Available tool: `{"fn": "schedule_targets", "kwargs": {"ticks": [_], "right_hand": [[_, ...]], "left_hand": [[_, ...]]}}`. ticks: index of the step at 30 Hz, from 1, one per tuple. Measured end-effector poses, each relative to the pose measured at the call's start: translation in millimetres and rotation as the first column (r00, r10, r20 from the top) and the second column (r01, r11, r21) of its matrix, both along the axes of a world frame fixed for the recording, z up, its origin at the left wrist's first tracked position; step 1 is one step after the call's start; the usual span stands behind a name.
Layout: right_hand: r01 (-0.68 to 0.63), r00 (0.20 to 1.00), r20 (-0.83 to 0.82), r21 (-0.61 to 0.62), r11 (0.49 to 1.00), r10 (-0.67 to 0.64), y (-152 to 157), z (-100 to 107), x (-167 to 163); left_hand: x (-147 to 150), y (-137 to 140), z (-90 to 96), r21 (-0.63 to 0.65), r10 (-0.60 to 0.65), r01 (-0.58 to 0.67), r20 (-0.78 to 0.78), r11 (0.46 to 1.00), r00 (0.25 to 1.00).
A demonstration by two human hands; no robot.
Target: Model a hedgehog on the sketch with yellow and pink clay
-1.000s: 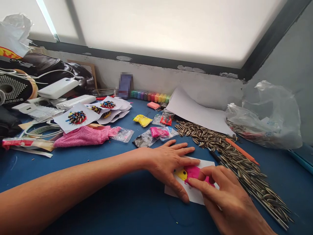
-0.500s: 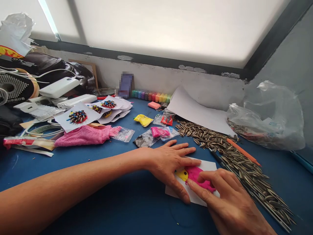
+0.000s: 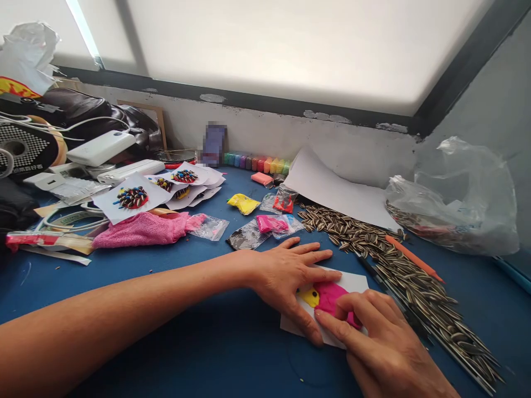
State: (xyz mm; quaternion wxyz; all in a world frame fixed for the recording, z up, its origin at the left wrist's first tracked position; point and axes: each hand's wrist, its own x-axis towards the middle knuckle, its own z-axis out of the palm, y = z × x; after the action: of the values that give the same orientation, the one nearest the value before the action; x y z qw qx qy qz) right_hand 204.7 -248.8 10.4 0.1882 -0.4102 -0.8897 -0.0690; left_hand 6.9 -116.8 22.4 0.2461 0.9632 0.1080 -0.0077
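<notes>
My left hand (image 3: 290, 282) lies flat with its fingers spread, holding down the left side of a white paper sheet (image 3: 352, 281). Stuck on the paper is a pink clay shape (image 3: 327, 294), joined on its left to a yellow clay piece (image 3: 309, 297) with black dots. My right hand (image 3: 377, 337) reaches in from the lower right, holding nothing visible. Its index fingertip touches the lower edge where pink meets yellow, and another finger is bent over the pink clay. My hands hide parts of both clay pieces.
Striped sunflower seeds (image 3: 390, 254) spread along the right, with an orange stick (image 3: 410, 257) on them. Behind are clay packets, yellow (image 3: 243, 203) and pink (image 3: 271, 223). Left are seed-covered pictures (image 3: 131, 197) and a pink cloth (image 3: 141, 231). A plastic bag (image 3: 456, 204) stands far right.
My right index fingertip has shifted slightly down and left along the clay's lower edge. My left hand stays spread in the same place on the paper.
</notes>
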Motion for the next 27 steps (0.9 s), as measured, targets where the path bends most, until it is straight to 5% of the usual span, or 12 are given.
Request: {"fn": "schedule_targets", "kwargs": {"ticks": [11,27], "right_hand": [[-0.016,1.000,0.011,0.149,0.989,0.014,3.4,1.2,-3.8],[0.059,0.995,0.077,0.101,0.993,-0.067,1.6,2.0,9.1]], "left_hand": [[-0.5,0.5,-1.1,-0.006,0.006,-0.006,0.015,1.000,1.000],[-9.9,25.1,12.0,-0.073,-0.080,0.077,-0.032,0.994,0.996]]}}
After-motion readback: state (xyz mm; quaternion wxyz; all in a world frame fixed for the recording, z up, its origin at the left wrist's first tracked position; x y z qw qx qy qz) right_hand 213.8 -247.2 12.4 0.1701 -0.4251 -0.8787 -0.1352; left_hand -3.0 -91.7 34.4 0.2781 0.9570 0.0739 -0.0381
